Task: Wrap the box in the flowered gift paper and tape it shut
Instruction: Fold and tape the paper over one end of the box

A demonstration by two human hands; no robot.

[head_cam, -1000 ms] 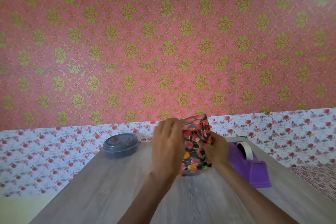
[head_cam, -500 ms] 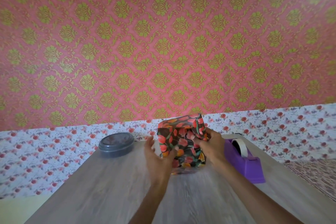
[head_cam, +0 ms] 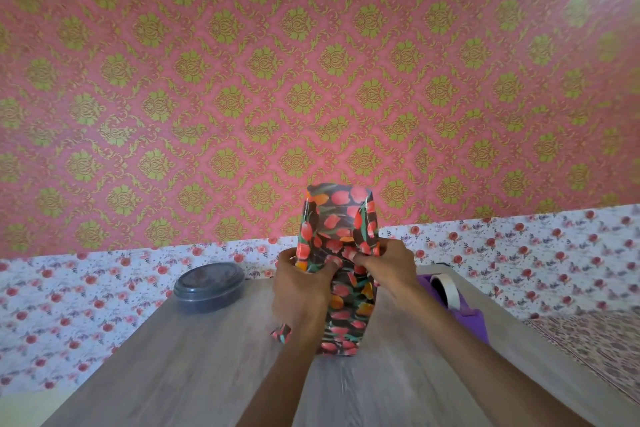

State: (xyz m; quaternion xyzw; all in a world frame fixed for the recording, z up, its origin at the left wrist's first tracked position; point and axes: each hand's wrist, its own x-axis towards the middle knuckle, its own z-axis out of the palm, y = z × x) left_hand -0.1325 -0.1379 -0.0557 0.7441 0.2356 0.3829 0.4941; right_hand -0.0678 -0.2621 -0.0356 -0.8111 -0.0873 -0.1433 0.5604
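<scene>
Your box (head_cam: 346, 317) stands on end at the middle of the table (head_cam: 173, 374), already covered in the dark paper (head_cam: 341, 215) with its red and orange flowers. You hold it from both sides at about mid-height.

Your left hand (head_cam: 301, 288) wraps round the left edge. Its fingers (head_cam: 325, 267) are curled and grip the paper against the box. Your right hand (head_cam: 388, 269) comes in from the right, and its fingers (head_cam: 360, 258) are bent and pinch a fold of paper on the face that looks toward you. The two hands nearly meet there.

Above your hands the paper rises loose and tall, with creased side folds and an uneven top edge. A small corner of the same paper (head_cam: 281, 336) pokes out on the table just left of your left wrist.

To the right of the box, partly behind your right forearm, sits a purple dispenser (head_cam: 474, 322) with a roll of tape (head_cam: 448, 291) in it. To the left, well apart from the box, is a round grey tub (head_cam: 209, 286) with its lid on, near the far edge of the table.
</scene>
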